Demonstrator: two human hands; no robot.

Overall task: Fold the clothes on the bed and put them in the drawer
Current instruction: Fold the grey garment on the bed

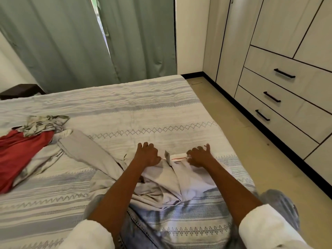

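A pale grey garment (pixel 161 184) lies crumpled on the bed (pixel 125 108) in front of me, one long part stretching left toward a pile. Its waistband, with a small tag and red stitching, faces away from me. My left hand (pixel 147 154) grips the left end of the waistband and my right hand (pixel 199 155) pinches the right end, both resting on the bedspread. Further left lie a red garment (pixel 19 153) and a patterned grey-and-white one (pixel 43 124). Three shut drawers (pixel 280 97) with black handles sit in the wardrobe at the right.
Green curtains (pixel 71 42) hang behind the bed. A strip of beige floor (pixel 242 141) runs between the bed's right edge and the wardrobe. A dark bedside table (pixel 19 90) stands at the far left. My knees in jeans rest at the bed's near edge.
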